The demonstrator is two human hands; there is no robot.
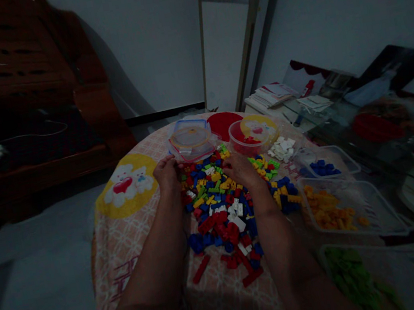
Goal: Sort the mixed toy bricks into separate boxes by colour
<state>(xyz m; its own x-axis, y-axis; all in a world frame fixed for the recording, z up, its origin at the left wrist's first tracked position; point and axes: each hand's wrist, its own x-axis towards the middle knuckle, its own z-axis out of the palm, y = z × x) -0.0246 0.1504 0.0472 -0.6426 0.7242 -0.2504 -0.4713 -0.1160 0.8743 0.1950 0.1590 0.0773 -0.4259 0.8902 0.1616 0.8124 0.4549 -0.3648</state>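
A mixed pile of toy building bricks [218, 199], in red, blue, yellow, green and white, spreads over the round table between my forearms. My left hand [166, 173] is at the pile's far left edge, fingers curled together; whatever they hold is too dark and small to make out. Over the far right part of the pile is my right hand [240, 169], its fingers bent inward and pressed toward the bricks. What sits in its fingertips is hidden. Just beyond the hands are stacked clear lids [192, 137] and a round clear tub [246, 140] with red bricks in it.
Along the right stand clear boxes of blue bricks [322, 168], yellow bricks [325, 209] and green bricks [348, 271]. White bricks [282, 148] lie beside the tub. A red round lid [223, 124] is at the back. A wooden bench [96, 110] stands left of the patterned tablecloth [126, 242].
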